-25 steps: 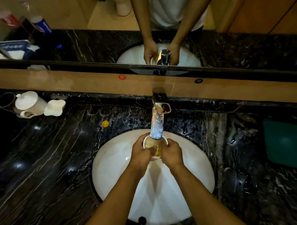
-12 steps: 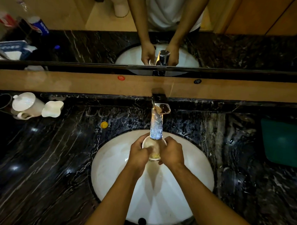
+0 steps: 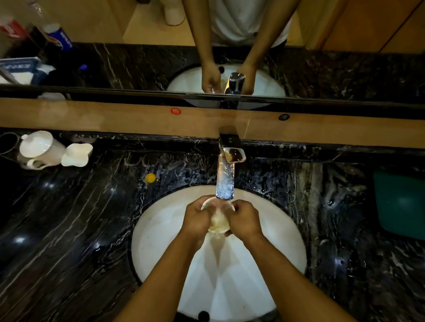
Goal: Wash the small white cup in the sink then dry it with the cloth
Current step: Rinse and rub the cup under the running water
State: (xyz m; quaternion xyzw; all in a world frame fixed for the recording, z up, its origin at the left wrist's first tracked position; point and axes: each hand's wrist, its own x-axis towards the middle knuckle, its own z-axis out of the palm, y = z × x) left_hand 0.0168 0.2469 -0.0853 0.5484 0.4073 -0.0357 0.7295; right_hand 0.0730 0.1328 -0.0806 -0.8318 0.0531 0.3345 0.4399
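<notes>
I judge this the washing step: my left hand (image 3: 196,217) and right hand (image 3: 245,219) each keep their grip curled tight around the one small white cup (image 3: 218,218), held over the sink (image 3: 159,231) under the running stream from the single faucet (image 3: 231,153). Next I would need to lift the cup clear of the water and carry it to the one green cloth (image 3: 406,205) at the counter's right edge. I count two other white vessels (image 3: 42,148) at the counter's far left corner.
</notes>
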